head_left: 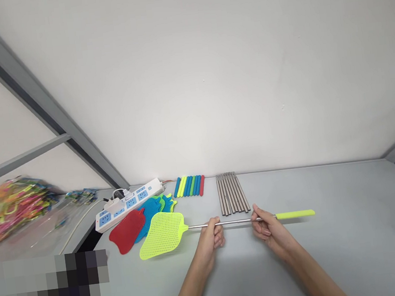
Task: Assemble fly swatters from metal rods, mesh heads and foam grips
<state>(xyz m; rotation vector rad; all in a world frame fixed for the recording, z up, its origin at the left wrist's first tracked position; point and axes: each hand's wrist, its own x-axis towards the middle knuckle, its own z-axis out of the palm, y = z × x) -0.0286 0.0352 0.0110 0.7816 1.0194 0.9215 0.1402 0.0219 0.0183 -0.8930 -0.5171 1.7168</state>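
Both hands grip the thin metal rod of a yellow-green fly swatter [163,234], held level above the table. My left hand [212,237] is closed around the rod between the perforated head and the middle. My right hand [268,228] pinches the rod close to the yellow grip [295,214] at the right end. Behind the hands, several metal telescopic rods [232,193] lie side by side. To their left is a row of coloured handle grips [189,186]: blue, yellow, green and red. Loose swatter heads, a red one [127,232] in front of blue and green ones, overlap at the left.
A white power strip [130,204] with plugs and cables lies behind the swatter heads. At far left sits a clear plastic bag [14,211] of colourful items. A grey table [354,224] meets a white wall at the back. A metal frame [31,86] rises at left.
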